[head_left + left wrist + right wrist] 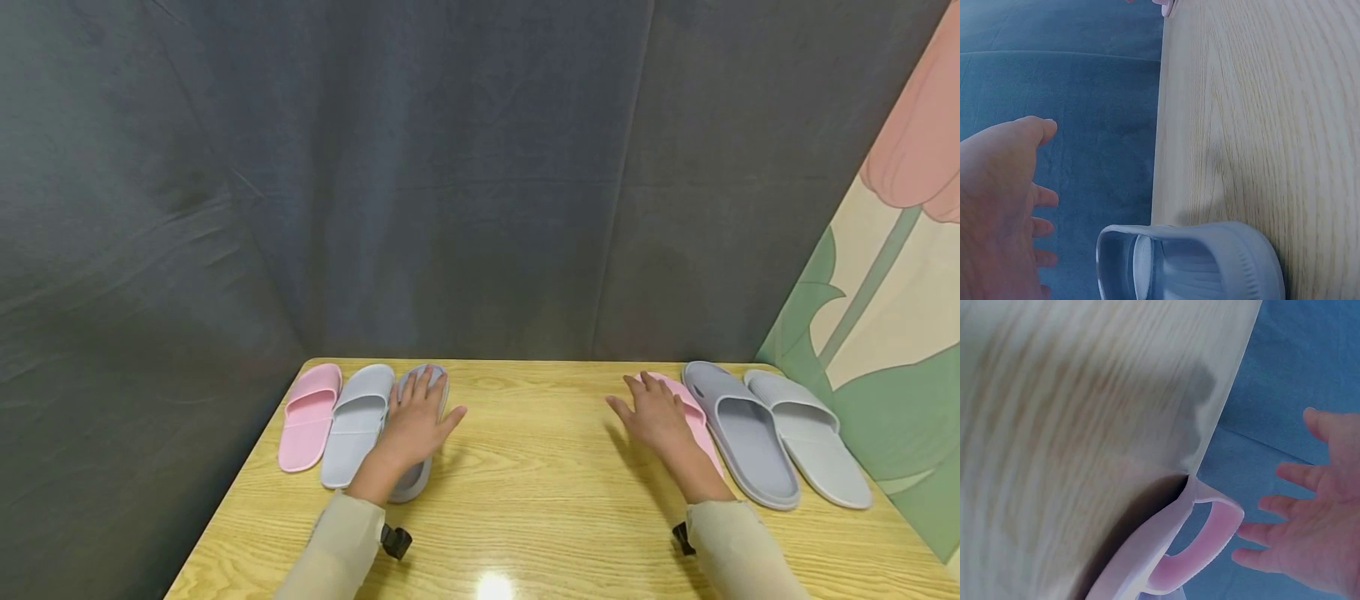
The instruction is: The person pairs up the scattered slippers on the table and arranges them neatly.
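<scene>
My left hand (411, 427), fingers straight and spread, hovers above a grey slipper (410, 485) and hides much of it. In the left wrist view this hand (994, 194) is apart from the slipper's raised strap (1244, 262). On the other side, my right hand (660, 419) is stretched out over a pink slipper (688, 402), covering part of it. The right wrist view shows those fingers spread, with a fingertip overlapping the edge of the pink strap (1210, 547). Neither hand holds anything.
Left of my left hand lie a light grey slipper (352, 446) and a small pink slipper (303, 437). Right of my right hand lie a purplish-grey slipper (761, 454) and a pale grey slipper (821, 458). A dark curtain (480, 183) stands behind the wooden table (525, 467).
</scene>
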Available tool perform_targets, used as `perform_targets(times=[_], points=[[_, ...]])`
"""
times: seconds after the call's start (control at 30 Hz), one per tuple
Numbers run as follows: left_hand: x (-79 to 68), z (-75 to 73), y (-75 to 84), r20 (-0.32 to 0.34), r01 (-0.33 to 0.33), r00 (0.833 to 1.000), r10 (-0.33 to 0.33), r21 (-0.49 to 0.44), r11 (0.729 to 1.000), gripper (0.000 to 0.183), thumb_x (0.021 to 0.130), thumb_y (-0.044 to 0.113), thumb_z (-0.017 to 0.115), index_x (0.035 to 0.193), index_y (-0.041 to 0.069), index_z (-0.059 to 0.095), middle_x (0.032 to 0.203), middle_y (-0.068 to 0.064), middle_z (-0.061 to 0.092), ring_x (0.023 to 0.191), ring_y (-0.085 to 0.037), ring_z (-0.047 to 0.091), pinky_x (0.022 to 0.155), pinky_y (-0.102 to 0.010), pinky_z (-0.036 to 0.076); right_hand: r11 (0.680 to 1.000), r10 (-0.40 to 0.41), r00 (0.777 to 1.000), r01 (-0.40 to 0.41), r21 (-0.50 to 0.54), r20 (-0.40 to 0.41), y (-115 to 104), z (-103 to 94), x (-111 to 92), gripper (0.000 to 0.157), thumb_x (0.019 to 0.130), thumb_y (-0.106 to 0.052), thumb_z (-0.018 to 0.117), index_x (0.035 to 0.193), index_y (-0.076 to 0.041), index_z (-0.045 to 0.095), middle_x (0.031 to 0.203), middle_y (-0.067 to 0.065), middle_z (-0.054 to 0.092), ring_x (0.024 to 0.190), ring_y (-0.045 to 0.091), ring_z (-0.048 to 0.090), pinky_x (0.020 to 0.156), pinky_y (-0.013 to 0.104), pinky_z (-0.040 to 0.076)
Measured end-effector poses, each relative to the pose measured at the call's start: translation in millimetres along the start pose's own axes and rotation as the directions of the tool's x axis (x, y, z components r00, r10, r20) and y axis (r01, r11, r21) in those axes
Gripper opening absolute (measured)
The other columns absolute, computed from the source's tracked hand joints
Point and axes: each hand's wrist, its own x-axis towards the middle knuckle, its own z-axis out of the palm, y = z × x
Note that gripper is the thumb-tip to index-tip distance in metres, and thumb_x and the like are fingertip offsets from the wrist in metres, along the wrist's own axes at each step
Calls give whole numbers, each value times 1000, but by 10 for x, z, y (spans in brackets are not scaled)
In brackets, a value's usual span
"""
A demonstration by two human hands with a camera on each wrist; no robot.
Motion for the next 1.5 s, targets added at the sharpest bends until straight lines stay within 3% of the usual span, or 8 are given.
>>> perform_targets(times=[0.5, 1.0, 1.5], points=[[-37, -56, -99, 10, 27, 1000, -27, -7, 1000, 76, 103, 59, 43, 159, 10, 31, 168, -16, 17, 154, -40, 11, 119, -66, 5, 999, 28, 1000, -28, 18, 8, 152, 27, 64, 63, 104, -40, 50, 145, 8, 44, 151, 40, 30, 137, 61, 28, 109, 75, 20], [-88, -89, -242, 15, 36, 999, -36, -9, 999, 74, 103, 57, 43, 159, 10, 31, 168, -15, 15, 154, -43, 8, 118, -69, 3, 997, 33, 999, -35, -64, -34, 334, 42, 142, 58, 102, -36, 51, 142, 6, 47, 144, 40, 39, 130, 61, 38, 103, 73, 32], [-126, -108, -386, -13, 51, 999, -51, -9, 999, 74, 102, 55, 48, 157, 8, 35, 166, -20, 19, 153, -46, 10, 117, -69, 3, 997, 71, 997, -71, -9, 9, 408, 29, 161, 52, 104, -26, 44, 142, 10, 43, 145, 43, 33, 131, 64, 33, 103, 76, 27]])
